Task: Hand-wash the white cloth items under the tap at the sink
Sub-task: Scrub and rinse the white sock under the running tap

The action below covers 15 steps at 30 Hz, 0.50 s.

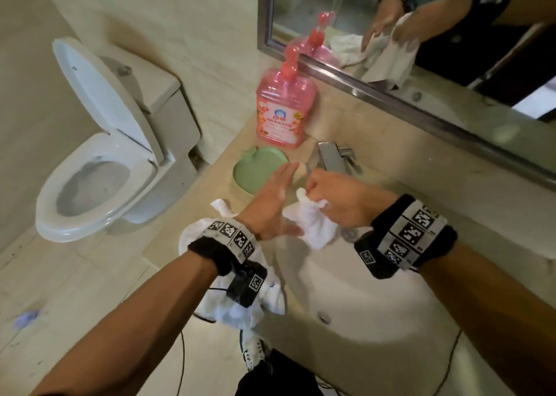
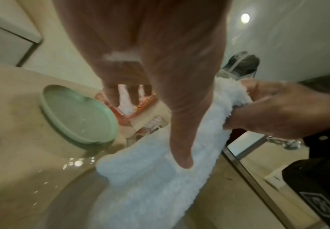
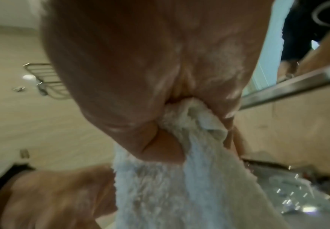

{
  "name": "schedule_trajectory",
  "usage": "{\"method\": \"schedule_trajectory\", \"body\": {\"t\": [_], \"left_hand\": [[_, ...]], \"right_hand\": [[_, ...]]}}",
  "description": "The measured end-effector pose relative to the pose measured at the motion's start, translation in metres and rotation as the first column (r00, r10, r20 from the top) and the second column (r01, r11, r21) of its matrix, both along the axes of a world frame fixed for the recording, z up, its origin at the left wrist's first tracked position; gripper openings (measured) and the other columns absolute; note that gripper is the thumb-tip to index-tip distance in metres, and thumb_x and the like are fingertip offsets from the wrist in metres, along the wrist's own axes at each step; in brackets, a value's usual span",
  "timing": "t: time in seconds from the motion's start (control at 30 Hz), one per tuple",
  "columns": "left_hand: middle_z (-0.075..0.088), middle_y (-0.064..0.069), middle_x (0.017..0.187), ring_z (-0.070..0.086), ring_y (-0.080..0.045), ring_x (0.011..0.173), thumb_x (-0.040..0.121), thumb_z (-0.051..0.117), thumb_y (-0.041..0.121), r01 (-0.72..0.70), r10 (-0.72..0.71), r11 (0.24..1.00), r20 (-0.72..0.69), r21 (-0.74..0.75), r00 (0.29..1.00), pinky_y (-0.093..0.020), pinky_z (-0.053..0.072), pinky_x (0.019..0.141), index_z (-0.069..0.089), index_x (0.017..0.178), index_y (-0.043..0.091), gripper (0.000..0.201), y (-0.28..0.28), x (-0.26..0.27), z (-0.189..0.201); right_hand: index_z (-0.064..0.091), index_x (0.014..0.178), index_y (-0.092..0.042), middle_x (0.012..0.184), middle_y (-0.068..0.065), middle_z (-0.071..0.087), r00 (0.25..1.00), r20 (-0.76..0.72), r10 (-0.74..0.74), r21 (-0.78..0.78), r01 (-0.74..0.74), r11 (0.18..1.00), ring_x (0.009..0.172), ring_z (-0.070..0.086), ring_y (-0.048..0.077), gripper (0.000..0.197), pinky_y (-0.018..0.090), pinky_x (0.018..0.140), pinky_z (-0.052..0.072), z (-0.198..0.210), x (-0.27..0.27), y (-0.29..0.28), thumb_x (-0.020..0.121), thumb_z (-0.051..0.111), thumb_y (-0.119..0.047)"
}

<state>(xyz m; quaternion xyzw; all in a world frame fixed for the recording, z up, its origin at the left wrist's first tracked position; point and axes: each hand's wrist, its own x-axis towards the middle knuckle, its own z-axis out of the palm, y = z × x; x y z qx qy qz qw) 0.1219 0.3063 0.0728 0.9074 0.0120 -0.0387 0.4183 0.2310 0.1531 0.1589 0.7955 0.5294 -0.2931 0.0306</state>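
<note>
Small white terry cloth (image 1: 313, 224), bunched at its top end in the clenched right hand (image 1: 334, 198) and hanging over the white sink basin (image 1: 376, 299) just in front of the steel tap (image 1: 331, 158), long axis running down and toward the body. Left hand (image 1: 272, 207) flat, fingers straight, thumb laid on the cloth's near face. Likely limp, wet, soap-slick and light; best gripped in bunched folds, not by an edge.
</note>
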Motion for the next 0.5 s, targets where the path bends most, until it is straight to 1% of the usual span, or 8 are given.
{"method": "schedule_trajectory", "body": {"t": [0.07,0.1,0.17,0.23,0.3,0.37,0.43,0.5], "left_hand": [[0.035,-0.008,0.153,0.031,-0.016,0.139,0.067,0.089,0.027,0.138,-0.136,0.99,0.053,-0.031,0.989,-0.023,0.024,0.116,0.032,0.149,0.012,0.101,-0.009,0.006,0.009],[0.05,-0.006,0.14,0.045,-0.018,0.13,0.071,0.086,0.029,0.173,-0.171,0.984,0.027,-0.043,0.985,-0.025,0.034,0.11,0.048,0.138,0.014,0.079,-0.014,0.008,0.013],[0.066,0.001,0.101,0.063,-0.022,0.096,0.078,0.079,0.04,0.167,-0.167,0.986,-0.066,-0.004,0.984,-0.03,0.048,0.082,0.064,0.106,0.021,0.037,-0.026,0.008,0.02],[0.064,0.003,0.079,0.06,-0.023,0.075,0.082,0.07,0.054,0.132,-0.13,0.991,-0.139,0.002,0.982,-0.029,0.045,0.064,0.063,0.086,0.023,0.032,-0.034,0.007,0.017],[0.069,-0.002,0.085,0.064,-0.025,0.078,0.082,0.062,0.066,0.109,-0.12,0.992,-0.206,-0.065,0.971,-0.035,0.05,0.072,0.067,0.091,0.019,0.048,-0.039,0.004,0.015],[0.073,0.002,0.095,0.069,-0.019,0.088,0.082,0.058,0.069,0.054,-0.108,0.975,-0.243,-0.217,0.964,-0.037,0.054,0.083,0.07,0.102,0.022,0.053,-0.041,0.0,0.014],[0.074,0.007,0.092,0.07,-0.011,0.083,0.089,0.059,0.059,-0.071,-0.032,0.911,-0.241,-0.406,0.97,-0.031,0.055,0.075,0.069,0.109,0.019,0.046,-0.044,-0.003,0.014],[0.071,0.011,0.074,0.066,-0.006,0.066,0.096,0.055,0.047,-0.19,0.077,0.833,-0.231,-0.52,0.97,-0.022,0.052,0.06,0.069,0.112,0.016,0.037,-0.05,-0.003,0.014]], "right_hand": [[0.071,0.102,-0.004,0.115,0.012,0.065,1.0,0.027,0.009,0.028,-0.01,1.0,0.109,0.059,0.025,0.021,0.018,0.093,0.042,0.016,-0.009,-0.015,0.093,0.052,-0.002],[0.072,0.098,-0.004,0.109,0.012,0.067,0.998,0.057,-0.007,0.04,0.004,0.999,0.103,0.062,0.026,0.019,0.023,0.09,0.046,0.024,-0.012,-0.023,0.092,0.054,-0.003],[0.07,0.104,-0.005,0.107,0.012,0.068,0.982,0.145,-0.124,0.065,0.115,0.991,0.1,0.064,0.03,0.019,0.036,0.088,0.049,0.036,-0.014,-0.042,0.095,0.054,-0.009],[0.068,0.108,-0.006,0.103,0.013,0.069,0.937,0.145,-0.318,0.203,0.287,0.936,0.096,0.064,0.033,0.021,0.039,0.084,0.048,0.039,-0.011,-0.062,0.097,0.051,-0.013],[0.069,0.097,-0.009,0.091,0.011,0.069,0.883,0.038,-0.468,0.314,0.434,0.845,0.087,0.063,0.032,0.02,0.04,0.078,0.049,0.038,-0.004,-0.083,0.096,0.051,-0.018],[0.065,0.081,-0.01,0.077,0.006,0.065,0.802,-0.103,-0.588,0.29,0.59,0.754,0.077,0.06,0.028,0.026,0.038,0.07,0.046,0.03,0.006,-0.103,0.092,0.056,-0.032],[0.067,0.079,-0.01,0.072,0.002,0.068,0.741,-0.209,-0.638,0.146,0.669,0.729,0.07,0.063,0.022,0.039,0.035,0.067,0.046,0.018,0.014,-0.121,0.089,0.065,-0.048],[0.072,0.081,-0.019,0.074,-0.004,0.073,0.683,-0.334,-0.65,0.035,0.698,0.715,0.069,0.069,0.011,0.037,0.031,0.068,0.05,0.001,0.012,-0.136,0.086,0.07,-0.056]]}}
